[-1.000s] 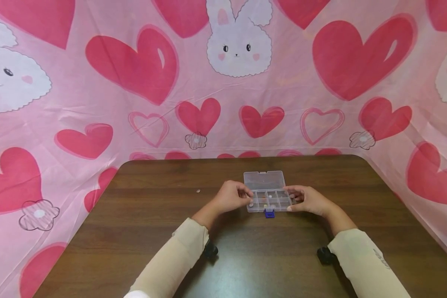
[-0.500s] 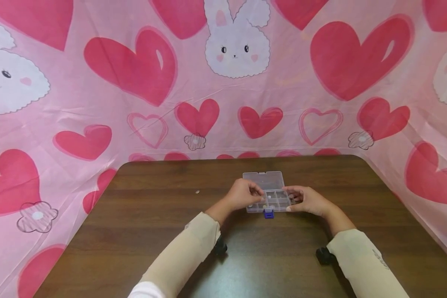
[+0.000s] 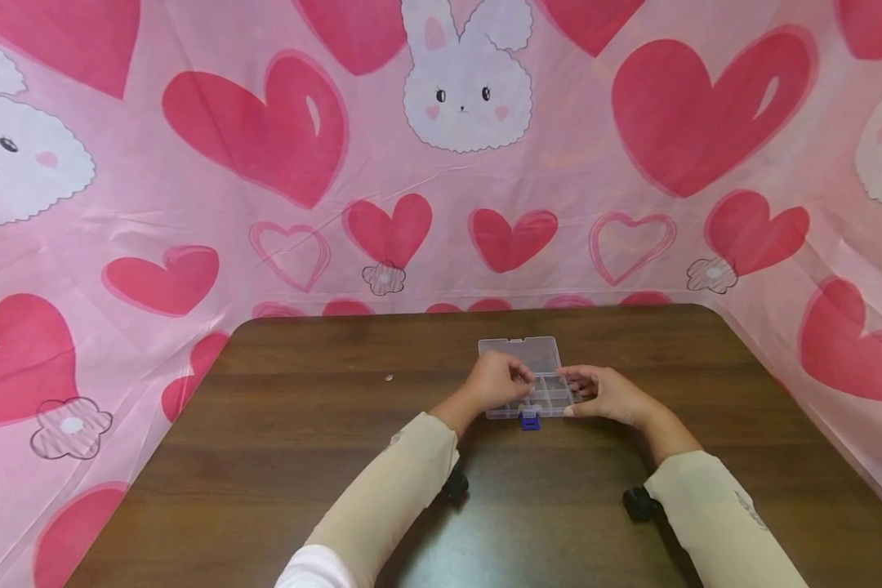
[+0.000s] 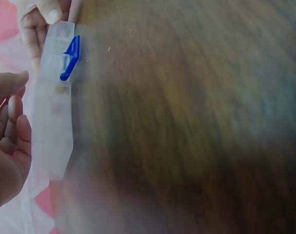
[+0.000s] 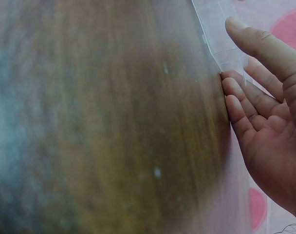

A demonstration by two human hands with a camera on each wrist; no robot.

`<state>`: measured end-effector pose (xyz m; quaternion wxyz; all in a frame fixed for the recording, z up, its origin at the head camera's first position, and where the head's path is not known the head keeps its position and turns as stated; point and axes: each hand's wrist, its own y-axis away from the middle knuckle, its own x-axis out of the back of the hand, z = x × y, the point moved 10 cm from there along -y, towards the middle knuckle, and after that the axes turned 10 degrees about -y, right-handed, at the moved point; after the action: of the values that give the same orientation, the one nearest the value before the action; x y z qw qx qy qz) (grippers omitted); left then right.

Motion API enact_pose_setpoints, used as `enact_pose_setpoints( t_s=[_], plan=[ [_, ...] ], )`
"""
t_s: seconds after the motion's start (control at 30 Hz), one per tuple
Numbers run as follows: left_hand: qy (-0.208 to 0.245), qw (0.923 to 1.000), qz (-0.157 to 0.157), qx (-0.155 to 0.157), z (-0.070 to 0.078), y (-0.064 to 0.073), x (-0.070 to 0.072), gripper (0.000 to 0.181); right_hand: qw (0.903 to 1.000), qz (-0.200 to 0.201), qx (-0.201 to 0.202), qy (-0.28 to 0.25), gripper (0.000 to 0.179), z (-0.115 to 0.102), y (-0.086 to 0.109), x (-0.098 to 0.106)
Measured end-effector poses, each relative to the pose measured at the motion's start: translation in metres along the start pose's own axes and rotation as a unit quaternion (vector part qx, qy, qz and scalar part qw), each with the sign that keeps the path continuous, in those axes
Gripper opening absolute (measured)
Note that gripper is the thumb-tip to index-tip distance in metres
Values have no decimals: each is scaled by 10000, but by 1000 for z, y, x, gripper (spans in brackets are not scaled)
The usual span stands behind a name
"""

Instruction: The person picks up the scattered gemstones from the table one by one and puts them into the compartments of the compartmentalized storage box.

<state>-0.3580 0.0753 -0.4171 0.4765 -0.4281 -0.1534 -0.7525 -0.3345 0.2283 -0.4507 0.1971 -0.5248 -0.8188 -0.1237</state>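
A clear plastic compartment box point(image 3: 557, 395) lies on the table with its lid point(image 3: 536, 353) raised at the back and a blue latch point(image 3: 530, 422) at the front. My right hand point(image 3: 608, 396) grips its right end, thumb at the front corner and fingers behind, as the right wrist view also shows. Over the left and middle compartments hovers my left hand point(image 3: 494, 380), fingers bent and thumb near the index finger. Whether a tiny thing sits between those fingertips cannot be made out. In the left wrist view small yellowish and reddish bits show faintly through the box wall point(image 4: 53, 131).
A small pale round piece point(image 3: 389, 378) lies alone on the brown wooden table point(image 3: 323, 425), left of the box. Pink cloth point(image 3: 573, 269) printed with hearts and rabbits hangs behind the table and along its sides.
My left hand has moved right, from the box's left end to above its middle compartments. The right hand keeps its grip on the box, which stays in place.
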Motion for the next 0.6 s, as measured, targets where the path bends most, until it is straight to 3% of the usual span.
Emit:
enact_pose_setpoints(
  t_s=[0.23,0.4,0.6],
  plan=[
    [-68,9999,93,47,2,-9,-7,5,10000,-14,-11,-15,67,0,0,0],
    [-430,9988,206,-62,9,-14,-9,5,10000,-23,41,9,67,0,0,-1],
    [-513,9983,193,185,10,-16,-13,5,10000,24,57,15,67,-1,0,-1]
  ],
)
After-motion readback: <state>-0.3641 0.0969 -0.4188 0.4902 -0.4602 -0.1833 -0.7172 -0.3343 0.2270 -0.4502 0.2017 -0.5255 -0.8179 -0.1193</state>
